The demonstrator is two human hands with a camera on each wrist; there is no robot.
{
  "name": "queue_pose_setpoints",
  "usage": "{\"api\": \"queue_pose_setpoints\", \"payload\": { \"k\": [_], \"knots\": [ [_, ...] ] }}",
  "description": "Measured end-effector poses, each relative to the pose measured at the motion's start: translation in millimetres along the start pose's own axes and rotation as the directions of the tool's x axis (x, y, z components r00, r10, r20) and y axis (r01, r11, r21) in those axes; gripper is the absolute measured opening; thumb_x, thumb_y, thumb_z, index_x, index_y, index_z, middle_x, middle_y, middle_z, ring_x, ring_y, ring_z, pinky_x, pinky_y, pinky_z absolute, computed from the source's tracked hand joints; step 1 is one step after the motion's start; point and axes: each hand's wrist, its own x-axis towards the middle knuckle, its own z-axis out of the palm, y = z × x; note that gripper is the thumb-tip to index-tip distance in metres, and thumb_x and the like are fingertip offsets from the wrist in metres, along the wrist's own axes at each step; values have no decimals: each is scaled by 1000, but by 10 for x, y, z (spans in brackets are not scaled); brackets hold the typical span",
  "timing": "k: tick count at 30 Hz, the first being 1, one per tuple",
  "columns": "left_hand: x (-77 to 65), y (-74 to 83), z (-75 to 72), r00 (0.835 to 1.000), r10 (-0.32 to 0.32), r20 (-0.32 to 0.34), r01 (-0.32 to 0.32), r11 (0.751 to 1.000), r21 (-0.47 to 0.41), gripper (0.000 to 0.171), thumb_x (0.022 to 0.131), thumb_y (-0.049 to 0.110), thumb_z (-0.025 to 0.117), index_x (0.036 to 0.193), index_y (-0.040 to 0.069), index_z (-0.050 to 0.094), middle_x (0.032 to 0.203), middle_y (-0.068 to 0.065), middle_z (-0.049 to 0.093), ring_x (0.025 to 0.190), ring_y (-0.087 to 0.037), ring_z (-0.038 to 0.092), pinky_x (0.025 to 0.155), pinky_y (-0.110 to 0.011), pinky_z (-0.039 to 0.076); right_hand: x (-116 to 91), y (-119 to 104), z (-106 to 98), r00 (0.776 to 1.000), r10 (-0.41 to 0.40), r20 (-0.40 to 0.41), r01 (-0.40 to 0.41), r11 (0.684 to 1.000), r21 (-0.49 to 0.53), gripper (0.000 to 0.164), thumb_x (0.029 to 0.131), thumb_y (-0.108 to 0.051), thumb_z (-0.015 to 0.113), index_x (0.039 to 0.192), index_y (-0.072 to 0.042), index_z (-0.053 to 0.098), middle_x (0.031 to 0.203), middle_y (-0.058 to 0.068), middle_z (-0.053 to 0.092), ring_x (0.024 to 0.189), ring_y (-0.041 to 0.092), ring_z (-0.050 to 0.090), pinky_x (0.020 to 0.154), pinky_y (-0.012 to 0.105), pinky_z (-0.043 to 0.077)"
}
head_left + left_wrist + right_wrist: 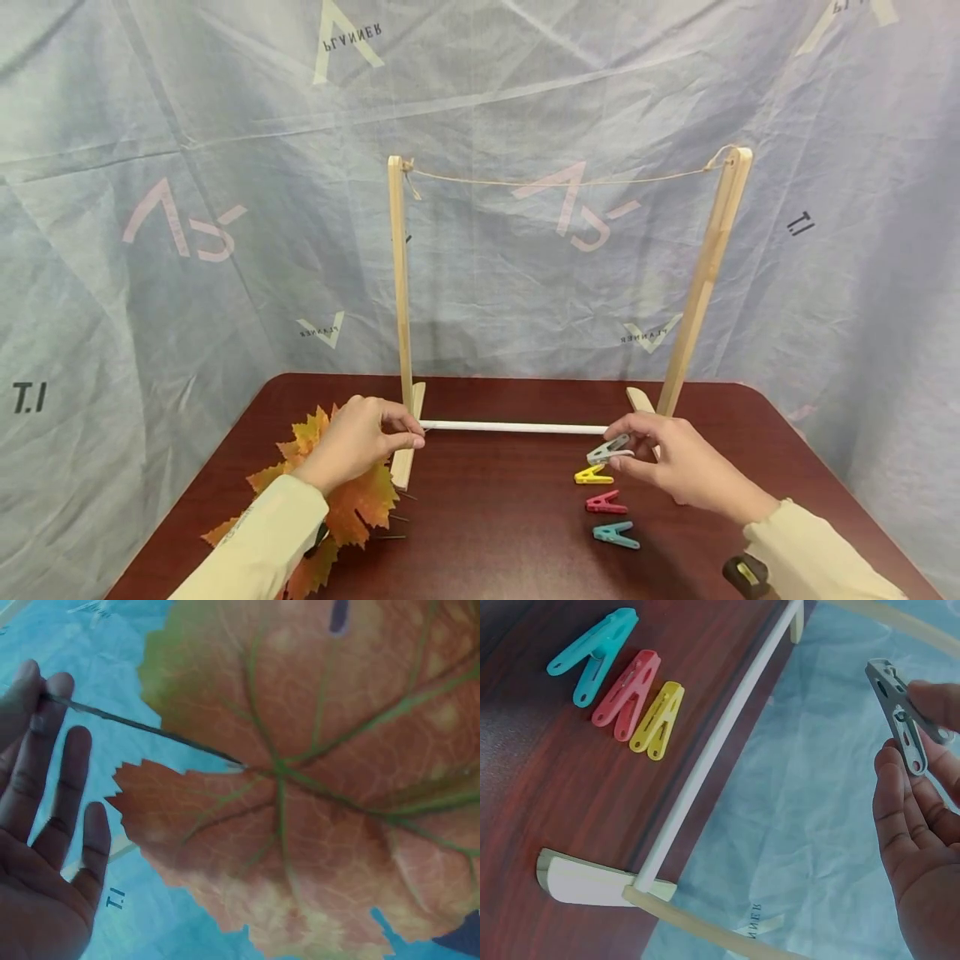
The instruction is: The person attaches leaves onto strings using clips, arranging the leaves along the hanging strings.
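Since the left grip [363, 442] pinches a leaf [322, 817] by its stem, near the table's [480, 517] left edge, its face is uncovered; toward the right edge, the right grip [678, 458] pinches a raised grey clothespin [609, 451] by its legs, presumably for squeezing

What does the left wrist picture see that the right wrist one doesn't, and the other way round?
Only left wrist: an orange autumn leaf, its stem pinched by the left hand.

Only right wrist: a teal clothespin, a red clothespin and a yellow clothespin lying side by side, plus a grey clothespin pinched by the right hand.

Both: the backdrop sheet with dark letters.
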Motion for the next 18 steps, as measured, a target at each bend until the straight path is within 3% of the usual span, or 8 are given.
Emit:
{"api": "queue_pose_setpoints", "payload": {
  "k": [6, 11, 18],
  "knots": [
    [78, 80, -57, 997, -38, -71, 32, 995, -94, 5, 87, 20, 81, 87, 15, 80, 72, 11, 71, 53, -15, 58, 52, -28, 46, 35, -43, -66, 1000, -8, -22, 7, 999, -44, 27, 89, -15, 81, 113, -10, 70, 89, -11, 69, 76, 2, 62, 63, 26, 51],
    [122, 147, -73, 990, -52, -134, 39, 994, -98, 4, 89, 21, 80, 85, 20, 80, 78, 10, 72, 64, -12, 63, 61, -30, 49, 53, -76, -124, 999, 29, -39, -31, 998, -58, 31, 85, -17, 85, 111, -11, 70, 85, -15, 67, 76, 1, 62, 65, 26, 52],
    [188, 233, -73, 975, -112, -193, 88, 988, -126, 5, 88, 21, 82, 87, 16, 81, 78, 8, 74, 68, -9, 65, 66, -31, 50, 76, -127, -176, 998, -14, -65, 8, 996, -89, 28, 83, -17, 86, 107, -16, 72, 81, -18, 65, 75, 0, 60, 65, 26, 51]
  ]
}}
